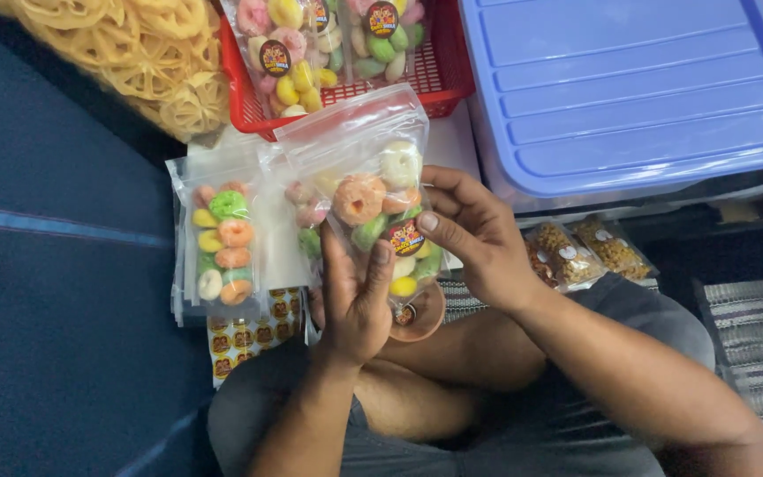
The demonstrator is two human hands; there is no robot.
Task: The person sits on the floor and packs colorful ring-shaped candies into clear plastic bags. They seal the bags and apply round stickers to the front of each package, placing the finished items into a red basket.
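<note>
Head view: snack pouch (373, 190) between both hands (359, 305)

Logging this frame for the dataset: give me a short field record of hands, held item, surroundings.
left hand: grips the clear zip bag of coloured ring snacks from below
right hand: thumb on the round sticker on the bag front
beside: filled bag, sticker sheet
behind: red basket, blue-lidded bin

Floor (64, 291) with snack packing spread out.

Dark blue mat on the left, striped rug (752, 336) on the right; resting there: a red basket (439, 84), a blue-lidded bin (629, 88), stacked snack bags (222, 247), a sticker sheet (245, 336), two nut packets (576, 252).
</note>
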